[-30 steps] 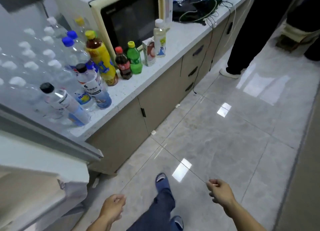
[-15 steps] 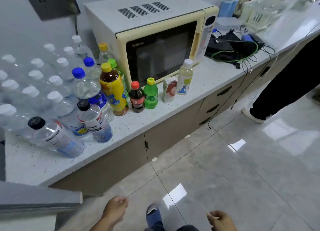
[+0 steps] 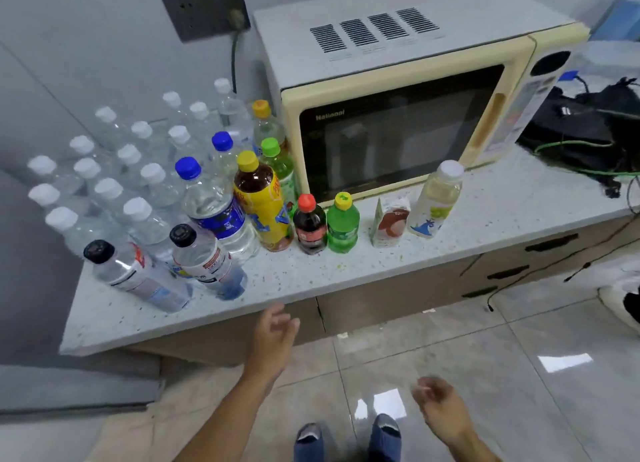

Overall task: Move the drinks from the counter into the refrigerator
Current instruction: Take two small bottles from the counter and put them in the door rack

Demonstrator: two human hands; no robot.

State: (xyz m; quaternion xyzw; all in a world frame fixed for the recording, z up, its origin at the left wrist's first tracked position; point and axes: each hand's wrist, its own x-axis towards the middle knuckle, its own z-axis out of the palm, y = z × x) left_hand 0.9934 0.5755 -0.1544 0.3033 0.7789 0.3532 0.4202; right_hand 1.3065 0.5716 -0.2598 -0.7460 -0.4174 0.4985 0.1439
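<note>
1. Both hands hold nothing: right hand (image 3: 441,409) low over the floor, fingers loosely curled; left hand (image 3: 273,337) raised w/ fingers relaxed, just below the counter (image 3: 346,274) edge.
2. Drinks stand on the counter: cola bottle (image 3: 310,227), green soda (image 3: 342,227), carton (image 3: 389,222).
3. Microwave (image 3: 398,115) behind them.

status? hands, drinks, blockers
Left hand open, raised near the counter edge; right hand open, lower. Both empty. Drinks on counter, cola bottle and green bottle frontmost. Nothing in the way.
</note>
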